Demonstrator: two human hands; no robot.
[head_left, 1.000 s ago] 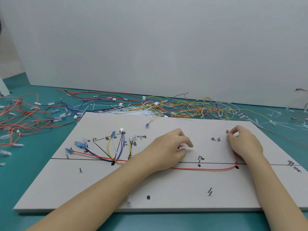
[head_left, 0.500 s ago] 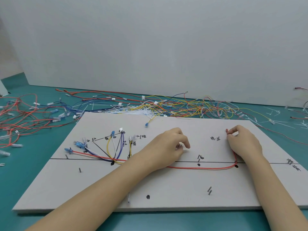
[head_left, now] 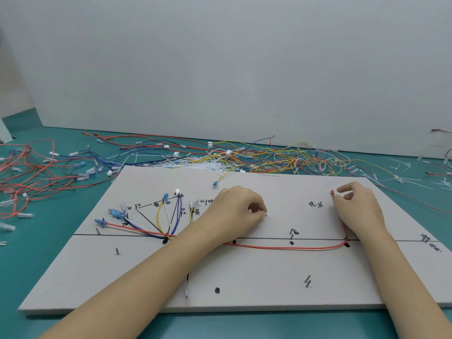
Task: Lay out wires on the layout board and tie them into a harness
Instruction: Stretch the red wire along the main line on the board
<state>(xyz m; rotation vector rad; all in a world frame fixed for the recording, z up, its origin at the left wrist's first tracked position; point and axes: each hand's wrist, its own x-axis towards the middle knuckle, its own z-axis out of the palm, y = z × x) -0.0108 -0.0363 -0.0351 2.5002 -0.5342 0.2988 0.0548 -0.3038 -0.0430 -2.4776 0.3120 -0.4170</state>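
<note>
A pale layout board (head_left: 244, 289) with drawn lines, marks and small pegs lies on the teal table. A red wire (head_left: 288, 247) runs along its centre line from the fanned wires (head_left: 168, 216) at the left, then bends up at the right. My right hand (head_left: 357, 206) pinches that wire's red end (head_left: 332, 192) between thumb and forefinger. My left hand (head_left: 234, 214) rests mid-board with fingers curled down, fingertips pressed at a small peg; the red wire passes under it.
Loose red, blue, yellow and white wires (head_left: 220, 160) are heaped behind the board, with more red ones (head_left: 29, 177) at the left. White cable ties (head_left: 411, 179) lie scattered at the right. A grey wall stands behind.
The red wire's sag along the centre line has flattened slightly. Both hands stay almost where they were; the left fingers curled tighter.
</note>
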